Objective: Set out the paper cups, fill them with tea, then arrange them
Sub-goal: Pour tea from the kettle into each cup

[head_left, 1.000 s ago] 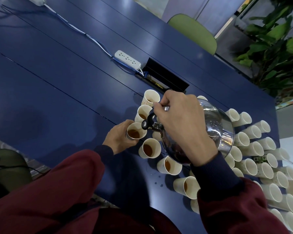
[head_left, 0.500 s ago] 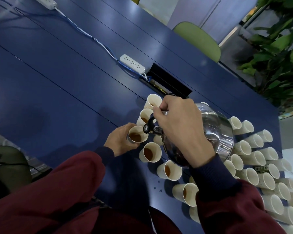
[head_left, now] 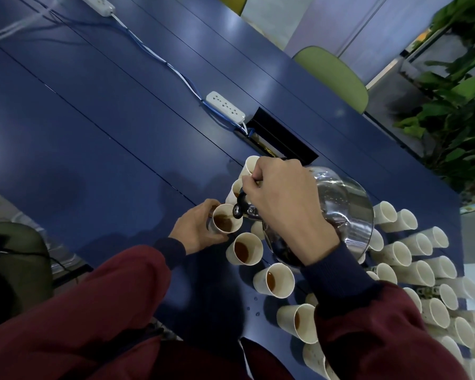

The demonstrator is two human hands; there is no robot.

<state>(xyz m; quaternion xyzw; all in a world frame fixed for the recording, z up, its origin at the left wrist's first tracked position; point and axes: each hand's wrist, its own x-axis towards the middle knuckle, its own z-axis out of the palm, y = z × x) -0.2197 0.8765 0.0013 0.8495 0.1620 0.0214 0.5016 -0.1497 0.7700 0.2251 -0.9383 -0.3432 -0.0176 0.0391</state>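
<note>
My right hand [head_left: 283, 207] grips the handle of a shiny steel kettle [head_left: 343, 207], tilted left so its black spout [head_left: 237, 208] hangs over a paper cup [head_left: 225, 219] holding brown tea. My left hand [head_left: 196, 227] holds that cup from its left side on the blue table [head_left: 99, 133]. Several more cups with tea [head_left: 244, 249] run in a row toward me. A cluster of several white cups [head_left: 412, 259] stands to the right of the kettle, partly hidden by my right arm.
A white power strip [head_left: 225, 106] with its cable lies beyond the cups, next to a black cable hatch [head_left: 283, 142]. A green chair [head_left: 332, 75] and leafy plants [head_left: 455, 100] stand past the table's far edge. A dark chair [head_left: 14, 259] sits at lower left.
The tea level in the cup held by my left hand has risen. Both hands have kept their holds and places; the view has shifted slightly.
</note>
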